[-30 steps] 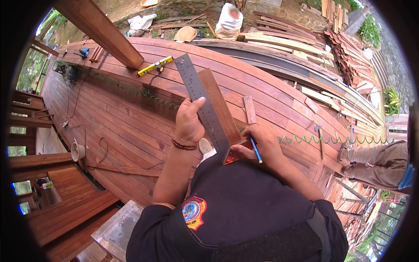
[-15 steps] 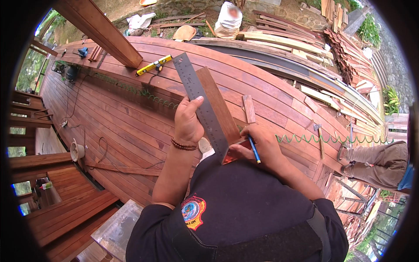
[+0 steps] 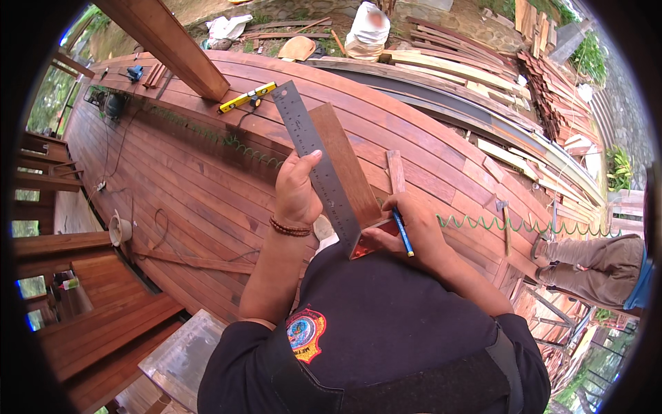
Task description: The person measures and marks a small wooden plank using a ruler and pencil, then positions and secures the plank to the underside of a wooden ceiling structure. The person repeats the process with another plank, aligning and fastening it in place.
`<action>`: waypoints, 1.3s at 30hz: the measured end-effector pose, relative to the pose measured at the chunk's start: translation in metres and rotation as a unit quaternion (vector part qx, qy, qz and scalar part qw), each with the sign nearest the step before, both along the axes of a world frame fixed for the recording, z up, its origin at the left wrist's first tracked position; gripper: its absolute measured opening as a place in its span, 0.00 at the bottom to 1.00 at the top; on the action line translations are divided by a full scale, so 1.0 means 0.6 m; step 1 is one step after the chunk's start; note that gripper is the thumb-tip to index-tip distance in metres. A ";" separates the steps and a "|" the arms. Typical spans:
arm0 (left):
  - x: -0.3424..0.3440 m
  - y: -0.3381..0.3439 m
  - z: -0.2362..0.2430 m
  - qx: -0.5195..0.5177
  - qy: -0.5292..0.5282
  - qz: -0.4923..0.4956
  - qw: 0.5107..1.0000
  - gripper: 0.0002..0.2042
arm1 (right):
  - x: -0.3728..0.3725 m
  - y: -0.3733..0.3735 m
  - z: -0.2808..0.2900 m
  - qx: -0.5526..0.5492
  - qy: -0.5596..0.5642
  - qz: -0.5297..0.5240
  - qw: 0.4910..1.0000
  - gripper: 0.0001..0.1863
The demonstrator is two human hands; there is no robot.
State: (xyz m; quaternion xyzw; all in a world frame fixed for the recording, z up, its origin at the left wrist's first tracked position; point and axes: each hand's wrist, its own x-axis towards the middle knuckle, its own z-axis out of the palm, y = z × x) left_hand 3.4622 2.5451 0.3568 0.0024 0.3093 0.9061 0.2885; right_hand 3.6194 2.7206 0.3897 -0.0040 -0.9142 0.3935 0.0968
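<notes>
In front of my chest, my left hand (image 3: 298,188) grips a long grey metal square (image 3: 323,165) along its marked blade, thumb on top. A brown wooden board (image 3: 347,160) lies against the blade's right side and slants away from me. At the near end, my right hand (image 3: 419,226) holds a blue pencil (image 3: 403,233) pinched between its fingers. That hand's thumb also rests on a shiny reddish surface at the near corner, and its other fingers touch the board's end. The pencil points up toward the board. Part of the fingers' hold is hidden.
A yellow spirit level (image 3: 247,97) lies beside a wooden post (image 3: 169,48). On the deck are a wood offcut (image 3: 395,171), a green coiled hose (image 3: 476,221), a hammer (image 3: 507,224) and a bucket (image 3: 120,230). A person (image 3: 600,268) stands right. Lumber (image 3: 455,72) lies beyond.
Both hands keep their holds on the square, board and pencil with almost no movement. The surroundings shift slightly in the picture as my head turns a little.
</notes>
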 end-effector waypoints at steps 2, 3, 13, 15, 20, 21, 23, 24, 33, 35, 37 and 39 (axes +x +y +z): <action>0.000 -0.001 0.000 0.000 0.001 -0.001 1.000 0.12 | -0.002 0.001 -0.002 -0.006 0.001 0.003 1.000 0.25; 0.000 -0.002 0.001 -0.002 0.004 0.002 1.000 0.12 | -0.003 0.001 -0.003 -0.007 0.005 0.006 1.000 0.25; 0.002 0.000 0.004 -0.023 0.014 0.014 1.000 0.11 | -0.004 0.002 -0.004 -0.014 0.004 0.003 1.000 0.25; 0.001 0.001 0.004 -0.022 0.017 0.012 1.000 0.11 | -0.003 0.003 -0.003 -0.007 0.006 0.003 1.000 0.25; -0.001 0.006 0.003 -0.025 0.019 0.012 0.999 0.11 | -0.003 0.006 -0.003 -0.003 0.010 -0.001 1.000 0.25; -0.001 0.007 0.004 -0.026 0.020 0.011 0.999 0.11 | -0.002 0.007 -0.003 -0.005 0.009 -0.001 1.000 0.25; -0.001 0.009 0.005 -0.027 0.023 0.008 0.999 0.11 | -0.002 0.008 -0.003 -0.007 0.011 -0.002 1.000 0.25; 0.000 0.010 0.005 -0.027 0.025 0.007 0.999 0.11 | -0.002 0.009 -0.004 -0.005 0.013 -0.002 1.000 0.25; 0.004 0.018 0.010 -0.038 0.022 0.012 0.999 0.10 | 0.003 0.014 -0.004 -0.005 0.015 -0.007 1.000 0.24; 0.005 0.019 0.009 -0.036 0.021 0.011 0.999 0.10 | 0.004 0.014 -0.004 -0.007 0.011 -0.007 1.000 0.24; 0.005 0.019 0.007 -0.039 0.021 0.011 0.999 0.10 | 0.004 0.015 -0.003 -0.016 0.007 -0.008 1.000 0.24; 0.005 0.018 0.005 -0.038 0.027 0.009 0.999 0.10 | 0.005 0.016 -0.003 -0.002 0.016 -0.005 1.000 0.24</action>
